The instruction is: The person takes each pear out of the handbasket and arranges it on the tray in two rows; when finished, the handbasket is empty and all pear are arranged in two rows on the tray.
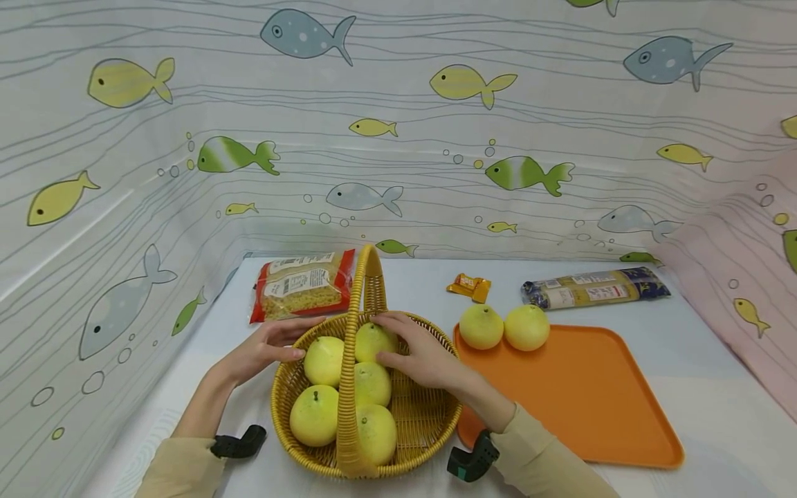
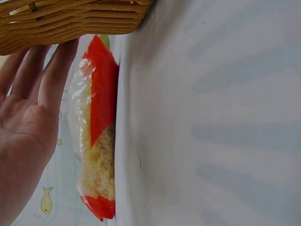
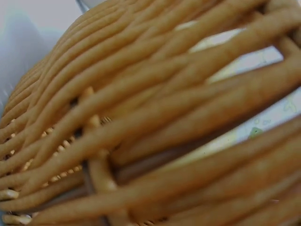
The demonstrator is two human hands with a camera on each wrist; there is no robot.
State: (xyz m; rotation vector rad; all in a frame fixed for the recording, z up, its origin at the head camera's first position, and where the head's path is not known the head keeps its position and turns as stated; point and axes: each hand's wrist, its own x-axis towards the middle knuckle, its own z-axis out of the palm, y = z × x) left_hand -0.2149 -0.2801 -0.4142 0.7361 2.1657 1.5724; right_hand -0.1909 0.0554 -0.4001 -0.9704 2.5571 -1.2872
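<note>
A yellow wicker basket with a tall arched handle stands before me, holding several round yellow-green pears. Inside it, my right hand grips the rearmost pear, fingers over its top and thumb at its near side. On the basket's other side, my left hand rests against the rim with its fingers extended. In the left wrist view those straight fingers reach up to the woven wall. Wicker fills the right wrist view, which hides the right fingers.
An orange tray lies to the right, with two more pears at its back left edge. Behind are a red-edged pasta bag, an orange wrapped packet and a long noodle pack. A fish-patterned curtain surrounds the table.
</note>
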